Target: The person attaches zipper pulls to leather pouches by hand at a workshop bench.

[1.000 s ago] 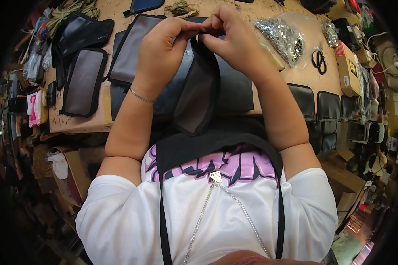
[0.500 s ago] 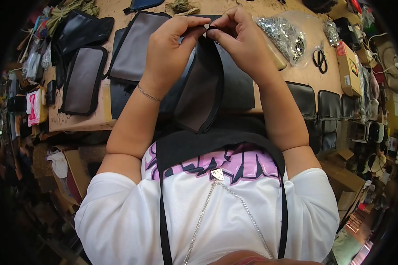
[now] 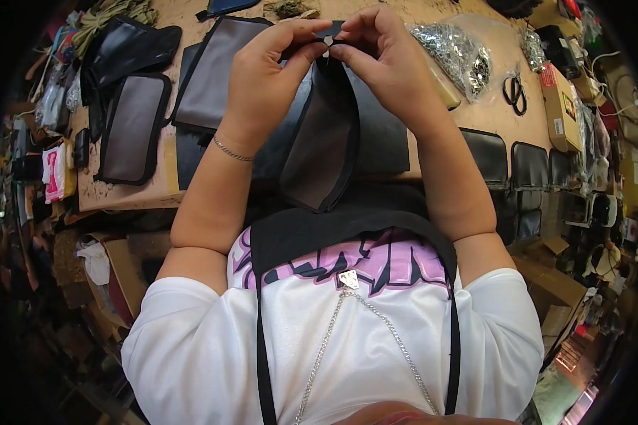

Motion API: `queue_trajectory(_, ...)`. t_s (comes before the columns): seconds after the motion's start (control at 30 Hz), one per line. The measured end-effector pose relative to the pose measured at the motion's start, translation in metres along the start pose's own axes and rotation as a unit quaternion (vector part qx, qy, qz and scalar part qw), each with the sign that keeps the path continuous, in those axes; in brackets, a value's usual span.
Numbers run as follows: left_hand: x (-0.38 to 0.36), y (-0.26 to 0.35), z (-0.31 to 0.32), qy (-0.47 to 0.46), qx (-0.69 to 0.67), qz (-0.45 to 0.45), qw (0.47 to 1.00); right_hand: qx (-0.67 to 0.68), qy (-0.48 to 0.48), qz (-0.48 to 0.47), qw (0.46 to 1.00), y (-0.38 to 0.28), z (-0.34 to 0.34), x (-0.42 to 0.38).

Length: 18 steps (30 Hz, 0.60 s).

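Observation:
A dark brown pouch piece with black zipper-like edging (image 3: pixel 322 142) hangs from my fingers, its lower end near my apron. My left hand (image 3: pixel 276 67) pinches its top edge between thumb and fingers. On the other side of the same end, my right hand (image 3: pixel 381 60) pinches too. Between my thumb tips shows a small shiny metal piece (image 3: pixel 327 41), which looks like a zipper slider; the fingers partly cover it. Behind the pouch piece lies a flat black sheet (image 3: pixel 383 142) on the table.
Similar edged pieces (image 3: pixel 135 127) lie at the left, with a larger grey one (image 3: pixel 216 74) beside my left wrist. A plastic bag of small silver metal parts (image 3: pixel 461 60), black scissors (image 3: pixel 515 94) and a cardboard box (image 3: pixel 560 106) are on the right. Black pouches (image 3: pixel 483 156) sit at the table's front edge.
My left hand has shifted slightly left and down. More of the small metal piece shows between my thumbs. The pouch piece hangs almost as before.

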<state>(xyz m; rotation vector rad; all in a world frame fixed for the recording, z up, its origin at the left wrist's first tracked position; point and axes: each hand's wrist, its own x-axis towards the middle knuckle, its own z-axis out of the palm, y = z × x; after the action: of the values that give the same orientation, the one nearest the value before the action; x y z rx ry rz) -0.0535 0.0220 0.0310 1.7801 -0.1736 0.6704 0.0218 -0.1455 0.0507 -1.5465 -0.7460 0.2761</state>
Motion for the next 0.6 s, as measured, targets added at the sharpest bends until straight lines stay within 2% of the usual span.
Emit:
queue_trajectory(0.17,-0.001,-0.009,-0.006,-0.005,0.007,-0.030,1.000,-0.092,-0.014,0.001,0.996,-0.019,-0.001,0.000)
queue_trajectory(0.27,0.001,-0.019,-0.006,0.005,-0.111,-0.020,0.994,-0.120,-0.022,-0.005,0.993,-0.025,-0.001,0.000)
queue_trajectory(0.6,-0.001,-0.018,-0.006,-0.001,-0.047,0.000,0.999,-0.097,0.008,-0.021,0.995,-0.029,0.003,-0.005)
